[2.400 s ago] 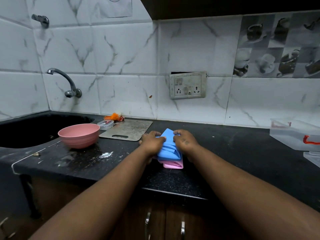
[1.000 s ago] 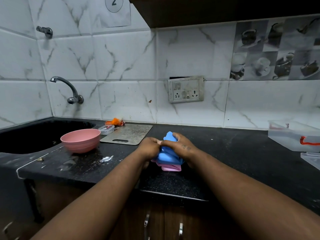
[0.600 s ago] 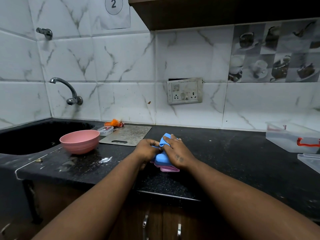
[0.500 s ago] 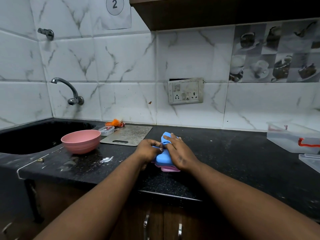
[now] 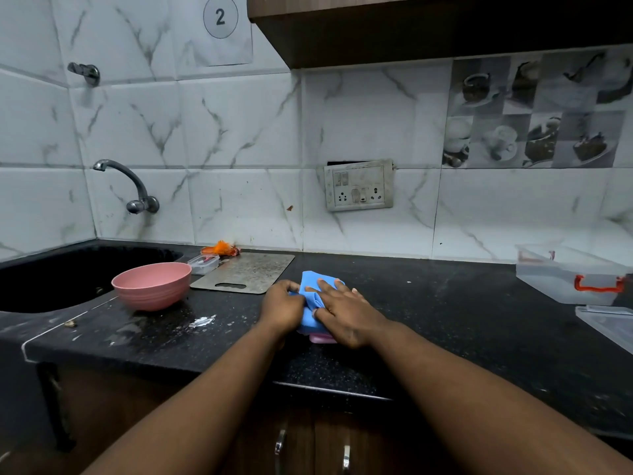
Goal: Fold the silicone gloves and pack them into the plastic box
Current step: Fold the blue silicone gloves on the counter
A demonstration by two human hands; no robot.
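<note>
A folded blue silicone glove (image 5: 310,296) lies on a pink glove (image 5: 322,338) in the middle of the black counter (image 5: 428,313). Only a strip of the pink one shows at the near edge. My left hand (image 5: 282,306) grips the bundle's left side with curled fingers. My right hand (image 5: 346,313) lies flat on top of it, fingers spread, pressing it down. The clear plastic box (image 5: 568,279) with a red latch stands open at the far right, and its lid (image 5: 608,323) lies just in front of it.
A pink bowl (image 5: 152,284) sits left of the hands beside the black sink (image 5: 61,272). A steel cutting board (image 5: 245,272), a small clear container (image 5: 203,264) and an orange item (image 5: 221,249) lie behind. White smears (image 5: 202,320) mark the counter.
The right hand has gone from gripping the bundle's right side to lying flat on top of it. The blue glove is folded tighter and pressed lower.
</note>
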